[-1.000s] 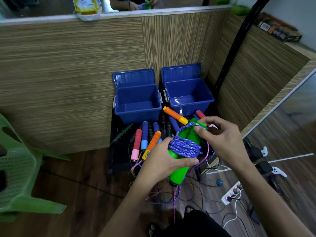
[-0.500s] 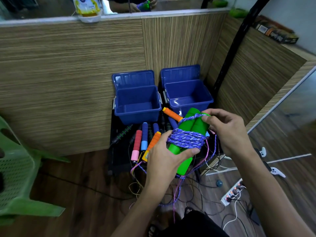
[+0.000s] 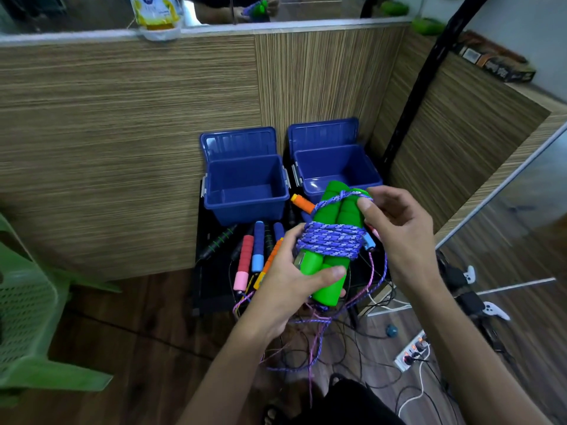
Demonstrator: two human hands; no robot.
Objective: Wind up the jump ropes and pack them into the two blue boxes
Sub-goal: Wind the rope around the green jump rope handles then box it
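My left hand (image 3: 287, 277) grips the lower part of two green jump rope handles (image 3: 333, 216) held side by side. Purple-blue rope (image 3: 331, 242) is wound several times around their middle. My right hand (image 3: 395, 228) pinches the rope where it loops over the handles' top end. Loose rope hangs below toward the floor. Two open blue boxes, the left box (image 3: 244, 207) and the right box (image 3: 337, 148), stand against the wooden wall with lids up; both look empty. Several more jump ropes (image 3: 256, 253) with red, pink, blue and orange handles lie in front of them.
A green plastic chair (image 3: 27, 305) stands at the left. Black cables and a power strip (image 3: 412, 351) lie on the wooden floor at the right, near white game controllers (image 3: 494, 311). A black pole (image 3: 423, 78) leans in the corner.
Both hands carried the green handles up and slightly right. My right hand led the rope over the top end of the handles.
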